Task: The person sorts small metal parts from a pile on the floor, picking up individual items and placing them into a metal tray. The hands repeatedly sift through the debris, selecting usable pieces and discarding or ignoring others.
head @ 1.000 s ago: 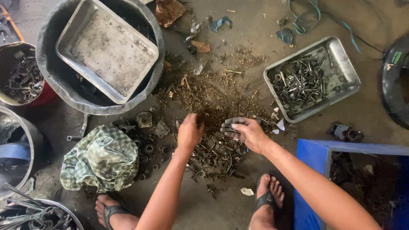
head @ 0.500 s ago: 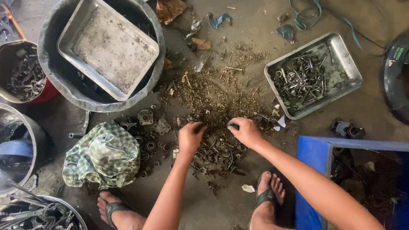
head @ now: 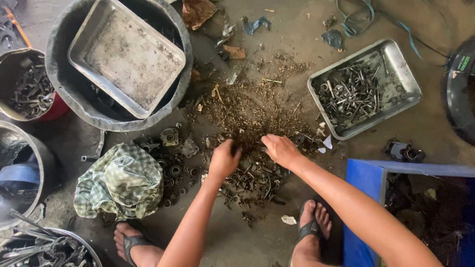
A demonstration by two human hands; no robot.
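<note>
Dusty concrete floor [head: 277, 34], daylit, beside blue crate [head: 358, 185]

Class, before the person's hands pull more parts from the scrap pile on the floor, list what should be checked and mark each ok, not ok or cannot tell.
1. Left hand on the scrap pile: ok.
2. Right hand on the pile: ok.
3. What each hand grips: cannot tell.
4. Tray of bolts has spare room: ok.
5. Empty tray sits steady on the tub: cannot tell.
6. Feet protected: not ok, open sandals.

Bare forearms without sleeves, bare hands, dark strapped sandals [head: 310, 230] on both feet
</note>
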